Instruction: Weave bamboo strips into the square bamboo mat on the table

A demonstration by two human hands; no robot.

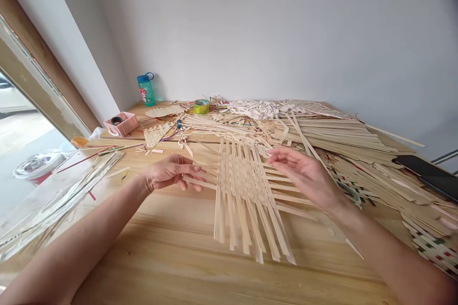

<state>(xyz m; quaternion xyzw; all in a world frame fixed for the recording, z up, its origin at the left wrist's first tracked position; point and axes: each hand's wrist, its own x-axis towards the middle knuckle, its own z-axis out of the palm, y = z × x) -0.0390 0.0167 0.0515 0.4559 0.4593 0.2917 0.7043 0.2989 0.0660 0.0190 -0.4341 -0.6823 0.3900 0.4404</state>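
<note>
A partly woven mat of pale flat strips [243, 181] stands out in the middle of the view, tightly interlaced at its centre with loose strip ends fanning out on its sides. My left hand [175, 173] is at its left edge, with thumb and fingers closed on a strip end that runs into the weave. On the other side, my right hand [304, 171] hovers over the strips projecting rightward. Its fingers are stretched out, and I see nothing held in them. The near strip ends look slightly blurred.
Bundles of loose strips [343, 136] and white shavings [257, 108] cover the back and right. Behind on the left are a teal bottle [146, 93], a pink basket [123, 126] and a tape roll [201, 106]. A dark phone [429, 176] lies at right.
</note>
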